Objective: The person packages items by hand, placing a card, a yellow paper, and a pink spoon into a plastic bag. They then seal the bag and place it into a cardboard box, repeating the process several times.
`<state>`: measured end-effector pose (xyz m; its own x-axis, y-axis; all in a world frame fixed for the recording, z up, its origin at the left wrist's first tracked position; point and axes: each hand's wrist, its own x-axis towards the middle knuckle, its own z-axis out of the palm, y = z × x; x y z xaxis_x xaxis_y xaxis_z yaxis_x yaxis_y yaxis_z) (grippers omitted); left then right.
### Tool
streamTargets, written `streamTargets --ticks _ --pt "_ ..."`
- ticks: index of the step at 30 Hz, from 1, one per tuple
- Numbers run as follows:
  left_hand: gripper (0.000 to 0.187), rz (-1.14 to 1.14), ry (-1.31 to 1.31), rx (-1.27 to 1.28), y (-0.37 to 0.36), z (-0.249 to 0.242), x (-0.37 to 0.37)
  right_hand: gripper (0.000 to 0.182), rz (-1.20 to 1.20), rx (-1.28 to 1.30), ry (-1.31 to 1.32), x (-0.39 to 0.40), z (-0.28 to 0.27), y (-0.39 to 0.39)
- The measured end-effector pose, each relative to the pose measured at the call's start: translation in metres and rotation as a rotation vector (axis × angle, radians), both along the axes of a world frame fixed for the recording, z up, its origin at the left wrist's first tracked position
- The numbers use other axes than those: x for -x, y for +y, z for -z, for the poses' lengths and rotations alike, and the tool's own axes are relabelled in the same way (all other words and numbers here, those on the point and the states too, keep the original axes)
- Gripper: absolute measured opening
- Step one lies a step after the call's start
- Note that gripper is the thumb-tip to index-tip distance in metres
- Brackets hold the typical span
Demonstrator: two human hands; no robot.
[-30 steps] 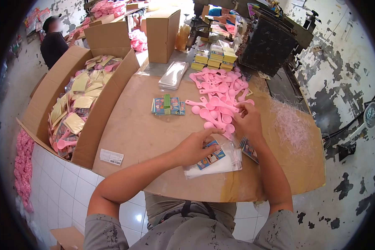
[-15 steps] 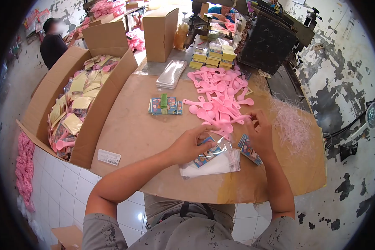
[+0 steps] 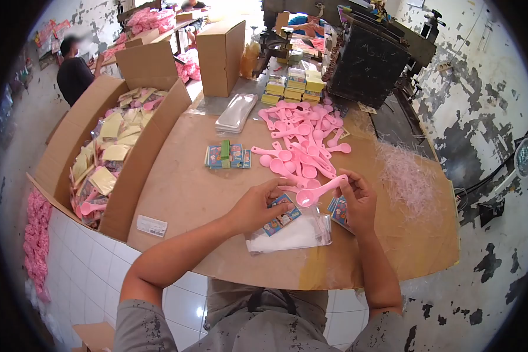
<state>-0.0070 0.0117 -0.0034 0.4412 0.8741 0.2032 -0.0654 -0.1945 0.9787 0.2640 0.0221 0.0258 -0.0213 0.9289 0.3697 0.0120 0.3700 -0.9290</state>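
Observation:
My right hand (image 3: 359, 199) pinches the handle end of a pink measuring spoon (image 3: 320, 190), its bowl pointing left towards my other hand. Below that hand, a small stack of blue printed cards (image 3: 339, 212) lies partly covered. My left hand (image 3: 263, 204) has its thumb on a blue printed card (image 3: 280, 218), with the index finger reaching over towards the spoon's bowl. Under the card are clear plastic bags (image 3: 293, 237), lying flat; whether the card sits inside one is hard to see. Many pink spoons (image 3: 302, 138) are heaped just beyond my hands.
A banded bundle of cards (image 3: 234, 157) and a pile of clear bags (image 3: 236, 112) lie left of the heap. On the left stands an open carton (image 3: 136, 170) of packed sets. Plastic shreds (image 3: 408, 176) lie right; a black machine (image 3: 366, 61) stands behind. Another person (image 3: 74, 70) is far left.
The right hand has drawn a pink spoon off the heap's near edge and turned its bowl towards the left hand. My left hand stays by the card. The whole view has shifted slightly.

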Motion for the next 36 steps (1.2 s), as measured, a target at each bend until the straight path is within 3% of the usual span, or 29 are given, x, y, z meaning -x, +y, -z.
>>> streamTargets --ticks 3,6,13,19,21,25,29,33,36 --pt "0.049 -0.008 0.139 0.066 -0.001 -0.006 0.003 0.026 -0.010 -0.020 -0.009 0.006 0.005 0.001" --pt "0.046 0.047 0.052 0.099 -0.003 -0.006 0.000 0.026 -0.050 -0.005 -0.034 0.005 0.008 0.000" --pt "0.042 0.079 0.138 0.156 -0.009 -0.007 -0.002 0.029 -0.022 -0.060 0.086 0.020 0.014 -0.004" --pt "0.043 0.061 0.059 0.116 -0.004 0.003 -0.002 0.021 -0.023 0.043 0.116 0.033 0.012 -0.017" --pt "0.041 0.109 0.038 0.219 -0.006 -0.015 0.002 0.019 0.017 -0.056 -0.153 0.032 0.019 -0.017" --pt "0.041 0.194 -0.119 0.145 -0.003 -0.009 0.001 0.016 -0.050 -0.348 -0.532 0.032 0.003 -0.019" --pt "0.042 0.232 -0.115 0.209 -0.004 -0.017 0.005 0.017 -0.116 -0.295 -0.478 0.033 0.011 -0.022" --pt "0.038 0.255 -0.135 0.211 -0.004 -0.026 0.009 0.018 -0.118 -0.050 -0.383 0.035 0.001 -0.033" --pt "0.039 0.334 -0.056 0.306 0.002 -0.024 0.017 0.016 -0.198 -0.280 -0.426 0.032 0.008 -0.025"
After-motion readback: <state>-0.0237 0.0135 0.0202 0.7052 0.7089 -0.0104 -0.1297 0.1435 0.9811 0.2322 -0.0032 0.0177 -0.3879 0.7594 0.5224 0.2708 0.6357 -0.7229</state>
